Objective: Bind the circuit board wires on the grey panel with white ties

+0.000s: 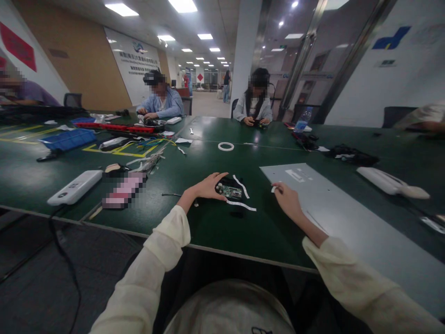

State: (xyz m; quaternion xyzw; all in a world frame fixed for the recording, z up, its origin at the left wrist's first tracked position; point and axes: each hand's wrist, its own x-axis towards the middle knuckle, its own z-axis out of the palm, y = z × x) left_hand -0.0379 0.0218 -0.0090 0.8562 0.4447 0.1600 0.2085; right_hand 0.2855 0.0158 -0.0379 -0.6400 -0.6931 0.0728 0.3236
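Observation:
My left hand (pixel 208 186) grips the left side of a green circuit board (pixel 232 191) in a dark casing, fingers at its far edge and thumb at its near edge. Two white strips stick out past the board: one strip (pixel 242 186) beyond its far right corner, the other strip (pixel 245 205) along its near side. Over the left edge of a grey panel (pixel 333 208), my right hand (pixel 287 197) pinches a small white piece (pixel 273 189) between thumb and fingers. A small dark object (pixel 237 214) lies on the table just in front of the board.
A white tape ring (pixel 225 146) lies ahead on the green table (pixel 205 162). To the left are a white power bank (pixel 74 187), a pink phone (pixel 124 190), cables and a blue tray (pixel 68 139). Another white device (pixel 384 180) rests at right. Two people sit opposite.

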